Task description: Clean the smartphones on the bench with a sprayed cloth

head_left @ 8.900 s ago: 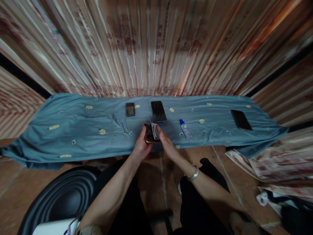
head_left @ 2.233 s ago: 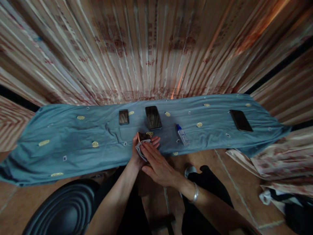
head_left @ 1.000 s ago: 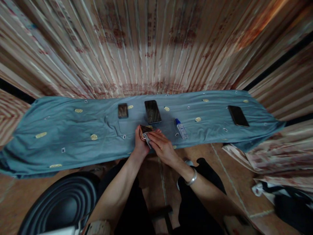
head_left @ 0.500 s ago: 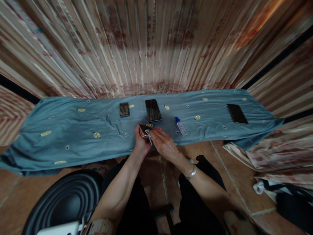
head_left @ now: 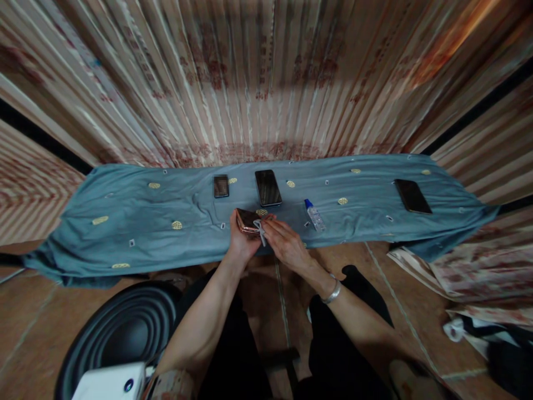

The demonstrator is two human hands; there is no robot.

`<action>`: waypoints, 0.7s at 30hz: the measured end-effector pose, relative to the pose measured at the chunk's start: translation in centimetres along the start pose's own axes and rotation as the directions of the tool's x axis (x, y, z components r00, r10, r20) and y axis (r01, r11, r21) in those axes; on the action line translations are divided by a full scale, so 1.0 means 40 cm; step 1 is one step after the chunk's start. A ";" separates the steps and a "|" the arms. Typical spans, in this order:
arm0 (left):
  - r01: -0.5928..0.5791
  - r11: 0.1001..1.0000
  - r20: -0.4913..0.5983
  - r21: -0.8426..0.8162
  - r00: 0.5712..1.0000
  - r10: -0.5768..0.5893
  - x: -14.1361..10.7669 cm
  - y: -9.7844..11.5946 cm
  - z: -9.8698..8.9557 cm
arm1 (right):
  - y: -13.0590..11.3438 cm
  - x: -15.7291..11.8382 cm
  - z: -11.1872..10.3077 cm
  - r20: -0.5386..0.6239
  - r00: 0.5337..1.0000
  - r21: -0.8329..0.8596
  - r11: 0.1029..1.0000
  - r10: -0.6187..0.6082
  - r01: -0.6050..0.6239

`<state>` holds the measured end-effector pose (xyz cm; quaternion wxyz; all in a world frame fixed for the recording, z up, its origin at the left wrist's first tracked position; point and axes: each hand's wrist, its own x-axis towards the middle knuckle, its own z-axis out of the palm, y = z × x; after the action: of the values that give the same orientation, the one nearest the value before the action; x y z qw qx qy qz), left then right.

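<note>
My left hand (head_left: 242,243) is wrapped round a phone (head_left: 247,220) with a dark face and a pinkish metallic edge, held over the front of the cloth. Pinched in my right hand (head_left: 287,243) is a small grey cloth (head_left: 261,230), which touches the phone's right end. Just beyond my hands a black phone (head_left: 268,188) lies flat. To its left is a small dark square item (head_left: 221,186). A clear bottle with a blue cap (head_left: 315,215) lies to the right of my right hand.
A blue-green cloth (head_left: 200,250) with yellow prints covers the long table. Another dark phone (head_left: 413,195) lies at its right. Striped curtains (head_left: 250,83) hang behind. On the floor at lower left are a black round tub (head_left: 120,333) and a white device (head_left: 110,383).
The view has shifted slightly, so the table items appear further right. My right hand and the grey cloth have moved slightly right along the held phone, baring more of its face.
</note>
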<state>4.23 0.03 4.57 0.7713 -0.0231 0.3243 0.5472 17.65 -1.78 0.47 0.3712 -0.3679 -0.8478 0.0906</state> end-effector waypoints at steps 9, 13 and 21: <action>-0.082 0.995 -0.033 0.057 0.996 0.084 -0.008 -0.018 0.006 | -0.030 0.007 -0.006 -0.053 0.988 0.175 0.975 0.146 -0.135; -0.090 0.994 -0.054 0.061 0.994 0.094 -0.012 -0.029 0.014 | -0.039 0.013 -0.011 -0.077 0.986 0.199 0.971 0.149 -0.132; -0.169 0.980 -0.027 0.106 0.985 0.173 -0.011 -0.024 0.005 | -0.037 0.018 -0.014 -0.083 0.972 0.267 0.945 0.219 -0.189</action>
<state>5.09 -0.64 4.66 0.7157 0.0349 0.3669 0.5933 16.88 -2.41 1.90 0.4513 -0.4068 -0.7640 0.2172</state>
